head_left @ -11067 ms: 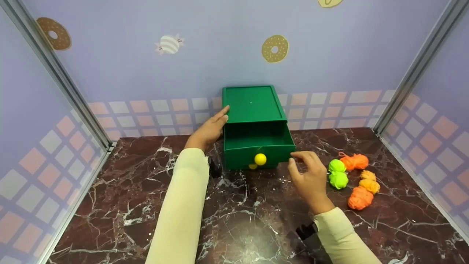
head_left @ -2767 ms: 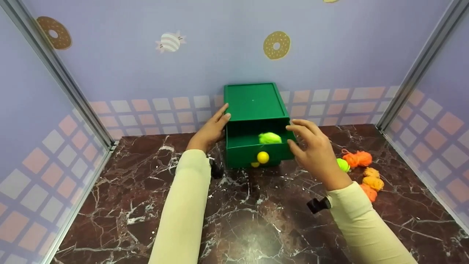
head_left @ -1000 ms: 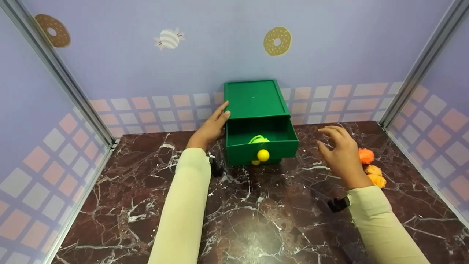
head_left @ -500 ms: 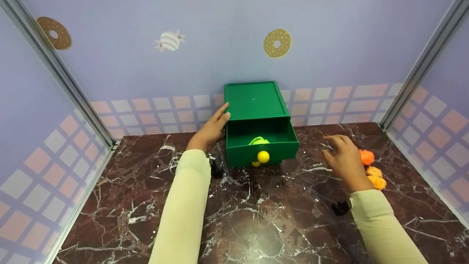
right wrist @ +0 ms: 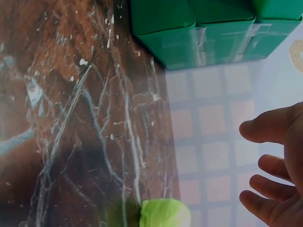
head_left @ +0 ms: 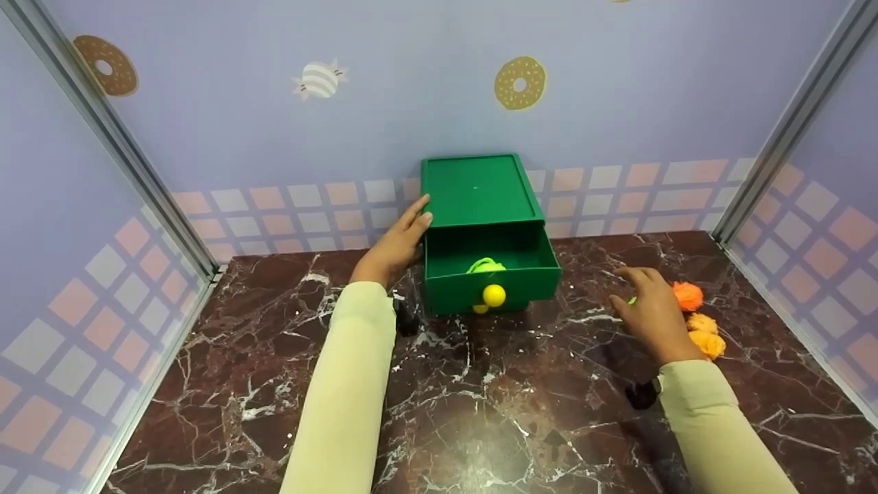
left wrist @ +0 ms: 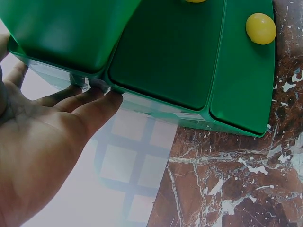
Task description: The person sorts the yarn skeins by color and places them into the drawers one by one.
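A green drawer box (head_left: 480, 189) stands against the back wall with its top drawer (head_left: 453, 288) pulled out. Inside the drawer lies a lime-green ball of yarn (head_left: 487, 265). My left hand (head_left: 393, 250) rests its fingers against the box's left side, as the left wrist view also shows. Over at the right, my right hand (head_left: 651, 312) hovers with fingers loosely bent and nothing in them. Below it, apart from the fingers, another lime-green ball of yarn (right wrist: 164, 213) lies on the table; the hand mostly hides it in the head view.
Beyond the right hand lie an orange ball of yarn (head_left: 687, 296) and yellow-orange yarn balls (head_left: 706, 343). Yellow knobs (head_left: 494, 295) stick out from the drawer fronts. Patterned walls bound the dark marble table (head_left: 480, 425) at the back and sides.
Compared with the earliest frame, a lime-green yarn ball has come into the drawer. My right hand has moved away from the drawer to the right, lately lowering slightly. The left hand stays put.
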Demonstrator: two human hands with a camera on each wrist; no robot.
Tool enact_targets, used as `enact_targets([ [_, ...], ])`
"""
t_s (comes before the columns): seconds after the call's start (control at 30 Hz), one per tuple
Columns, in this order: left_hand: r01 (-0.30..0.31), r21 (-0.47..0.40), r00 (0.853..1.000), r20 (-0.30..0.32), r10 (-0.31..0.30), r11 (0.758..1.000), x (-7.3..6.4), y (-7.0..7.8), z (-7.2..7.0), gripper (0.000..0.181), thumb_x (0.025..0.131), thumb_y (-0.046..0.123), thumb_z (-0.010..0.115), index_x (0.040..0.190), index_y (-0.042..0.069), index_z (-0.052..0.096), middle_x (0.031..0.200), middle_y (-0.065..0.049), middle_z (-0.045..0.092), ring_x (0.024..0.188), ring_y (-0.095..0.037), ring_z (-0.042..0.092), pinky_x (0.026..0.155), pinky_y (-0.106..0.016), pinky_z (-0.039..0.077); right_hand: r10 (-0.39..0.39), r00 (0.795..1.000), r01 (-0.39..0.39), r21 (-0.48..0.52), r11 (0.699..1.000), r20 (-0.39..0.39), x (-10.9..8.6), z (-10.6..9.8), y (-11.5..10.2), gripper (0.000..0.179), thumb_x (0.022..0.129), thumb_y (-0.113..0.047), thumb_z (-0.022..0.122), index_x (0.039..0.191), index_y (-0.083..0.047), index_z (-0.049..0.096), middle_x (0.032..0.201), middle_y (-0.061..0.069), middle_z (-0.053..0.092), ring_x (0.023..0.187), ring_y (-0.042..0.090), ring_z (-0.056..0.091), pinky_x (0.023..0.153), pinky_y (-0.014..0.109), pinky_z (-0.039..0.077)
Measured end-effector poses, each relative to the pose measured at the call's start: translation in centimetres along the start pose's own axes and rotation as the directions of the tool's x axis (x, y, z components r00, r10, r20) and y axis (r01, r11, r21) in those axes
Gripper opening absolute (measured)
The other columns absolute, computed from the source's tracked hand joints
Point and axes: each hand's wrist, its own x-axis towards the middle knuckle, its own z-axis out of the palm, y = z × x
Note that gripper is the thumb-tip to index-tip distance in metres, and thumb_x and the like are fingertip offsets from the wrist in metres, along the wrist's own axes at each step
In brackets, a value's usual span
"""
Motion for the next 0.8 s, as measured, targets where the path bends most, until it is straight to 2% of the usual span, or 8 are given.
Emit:
enact_targets([
  [0.17,-0.001,-0.01,1.0,-0.01,0.001,1.0,0.3,-0.3,-0.1,0.055,0.104,0.039,0.04,0.155,0.04,0.018,0.165,-0.001,0.007,0.151,-0.029,0.013,0.119,-0.049,0.023,0.02,0.999,-0.02,0.002,1.0,0.034,-0.1,0.2,0.7,0.044,0.088,-0.012,0.069,0.128,-0.001,0.057,0.13,0.03,0.049,0.114,0.047,0.05,0.096,0.064,0.04],
  [0.43,-0.033,0.004,0.999,-0.016,0.034,0.999,1.8,-1.9,-0.5,0.055,0.101,0.047,0.042,0.151,0.048,0.021,0.164,0.004,0.007,0.151,-0.026,0.014,0.119,-0.048,0.025,0.032,0.998,-0.031,-0.02,0.999,0.063,0.0,0.5,1.6,0.046,0.087,-0.012,0.068,0.129,0.001,0.056,0.131,0.032,0.048,0.119,0.05,0.047,0.099,0.065,0.037],
  [0.6,-0.055,0.008,0.998,-0.007,0.056,0.998,1.9,-2.0,-0.5,0.055,0.102,0.046,0.042,0.152,0.046,0.021,0.164,0.004,0.008,0.151,-0.023,0.015,0.118,-0.047,0.026,0.053,0.995,-0.051,-0.026,0.998,0.081,-0.1,0.6,2.1,0.045,0.085,-0.011,0.068,0.127,0.001,0.057,0.131,0.033,0.047,0.119,0.052,0.047,0.099,0.066,0.037],
  [0.8,-0.05,-0.01,0.999,-0.011,0.05,0.999,2.0,-2.1,-0.6,0.055,0.102,0.045,0.043,0.152,0.045,0.022,0.164,0.002,0.011,0.151,-0.023,0.014,0.119,-0.047,0.024,0.067,0.99,-0.064,-0.026,0.998,0.125,-0.3,0.9,3.0,0.044,0.086,-0.013,0.068,0.126,0.0,0.057,0.135,0.034,0.044,0.12,0.055,0.045,0.099,0.067,0.036],
])
